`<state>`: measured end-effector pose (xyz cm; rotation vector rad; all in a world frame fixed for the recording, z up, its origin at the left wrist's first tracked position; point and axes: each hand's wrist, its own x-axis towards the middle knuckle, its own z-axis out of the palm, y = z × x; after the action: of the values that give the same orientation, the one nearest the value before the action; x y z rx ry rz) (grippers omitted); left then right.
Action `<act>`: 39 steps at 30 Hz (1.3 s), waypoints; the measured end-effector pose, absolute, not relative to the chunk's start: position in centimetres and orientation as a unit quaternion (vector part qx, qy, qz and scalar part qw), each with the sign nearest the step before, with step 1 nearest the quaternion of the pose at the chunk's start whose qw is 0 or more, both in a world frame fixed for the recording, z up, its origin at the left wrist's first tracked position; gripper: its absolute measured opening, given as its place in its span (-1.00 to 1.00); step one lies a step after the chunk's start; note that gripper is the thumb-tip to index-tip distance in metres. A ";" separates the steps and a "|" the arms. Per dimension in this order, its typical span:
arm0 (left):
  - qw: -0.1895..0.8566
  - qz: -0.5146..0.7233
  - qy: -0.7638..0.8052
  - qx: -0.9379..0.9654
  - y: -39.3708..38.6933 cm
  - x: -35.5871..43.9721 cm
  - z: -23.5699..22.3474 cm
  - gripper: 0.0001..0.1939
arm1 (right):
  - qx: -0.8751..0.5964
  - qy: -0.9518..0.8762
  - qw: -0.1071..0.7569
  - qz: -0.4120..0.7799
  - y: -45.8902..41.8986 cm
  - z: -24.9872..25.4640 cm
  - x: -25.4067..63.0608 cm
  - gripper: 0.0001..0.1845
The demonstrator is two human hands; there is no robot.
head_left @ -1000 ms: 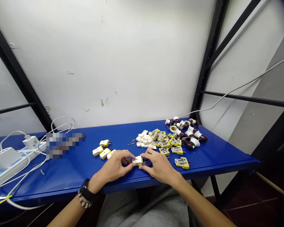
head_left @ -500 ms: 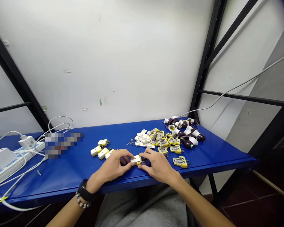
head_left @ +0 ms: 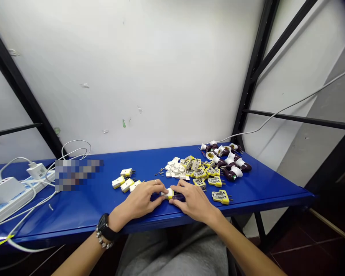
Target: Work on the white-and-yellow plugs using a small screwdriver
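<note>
A white-and-yellow plug (head_left: 167, 193) lies low over the front of the blue table, between my hands. My left hand (head_left: 146, 195) is closed on its left end, fingertips pressing the white top and thumb along the near side. My right hand (head_left: 194, 199) is closed at the other end, its index finger and thumb tips touching the plug. Inside the curl of the right hand shows a dark purple, see-through piece (head_left: 178, 197), like a screwdriver handle; the rest of it is hidden. Left of my left hand sit several closed plugs (head_left: 127, 185).
White covers (head_left: 176, 167) and open yellow plug halves (head_left: 199, 172) are heaped right of centre, beside small screws (head_left: 160, 171). One plug half (head_left: 220, 196) lies apart. Dark purple lamp holders (head_left: 230, 161) fill the back right. A power strip (head_left: 20, 195) with cables stands left.
The view has shifted slightly. My left fingertips have moved further onto the white top of the plug, pressing it. Both hands stay on the plug.
</note>
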<state>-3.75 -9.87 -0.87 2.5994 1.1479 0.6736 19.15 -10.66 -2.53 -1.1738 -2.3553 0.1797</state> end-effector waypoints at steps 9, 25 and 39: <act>0.131 0.221 0.393 0.883 -9.2 -3.4 -0.2 -0.81 | -0.434 -0.865 0.250 0.035 -10.9 -2.5 19.0 -0.74; -0.035 0.128 0.588 0.798 -3.9 -4.0 -1.0 -0.79 | -0.393 -0.838 0.377 0.046 -11.3 -2.6 19.4 -0.75; -0.047 0.096 0.561 0.821 -3.7 -4.3 -2.3 -0.75 | -0.339 -0.802 0.489 0.050 -10.9 -3.0 19.5 -0.72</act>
<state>-4.28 -3.72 -2.34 2.6598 1.8172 0.3113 19.46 -10.91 -3.02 -0.8236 -1.9500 0.1204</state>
